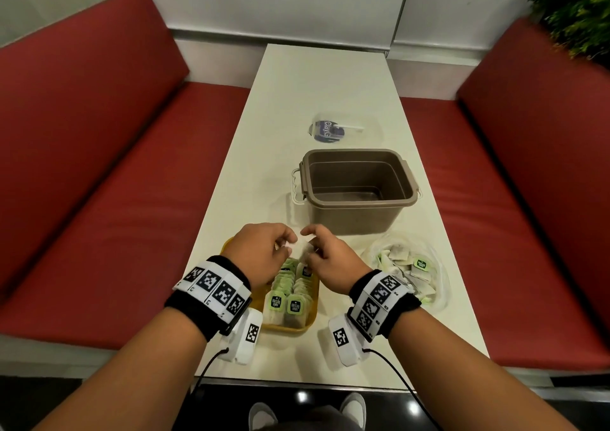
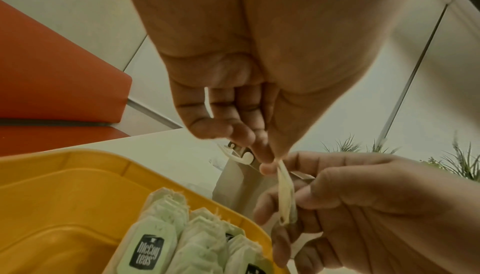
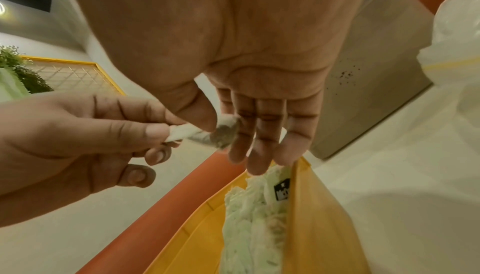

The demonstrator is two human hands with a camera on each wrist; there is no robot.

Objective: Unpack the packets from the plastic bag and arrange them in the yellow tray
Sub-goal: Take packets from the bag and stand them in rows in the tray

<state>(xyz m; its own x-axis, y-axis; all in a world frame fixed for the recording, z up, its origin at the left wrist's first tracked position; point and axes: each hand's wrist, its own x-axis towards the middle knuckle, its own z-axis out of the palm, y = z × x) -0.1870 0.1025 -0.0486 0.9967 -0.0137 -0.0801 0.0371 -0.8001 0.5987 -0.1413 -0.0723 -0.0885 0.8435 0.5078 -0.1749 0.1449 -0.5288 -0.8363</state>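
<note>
1. Two rows of packets (image 1: 290, 293) stand on edge in our yellow tray (image 1: 305, 323) at 6 o'clock, likely packed upright to save room.
2. Just above it, our left hand (image 1: 264, 249) and right hand (image 1: 325, 252) each pinch one tea packet (image 1: 305, 249) between thumb and fingertips, probably straightening it.
3. One plastic bag (image 1: 439, 285) at 4 o'clock holds loose packets, too jumbled to count.
4. One brown tub (image 1: 358, 189) sits at 12 o'clock.

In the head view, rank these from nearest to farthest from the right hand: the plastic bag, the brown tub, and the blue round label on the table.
From the right hand:
1. Plastic bag, just to its right on the table's near end.
2. Brown tub, straight beyond the hand, mid-table.
3. Blue round label, farther still, past the tub.
</note>
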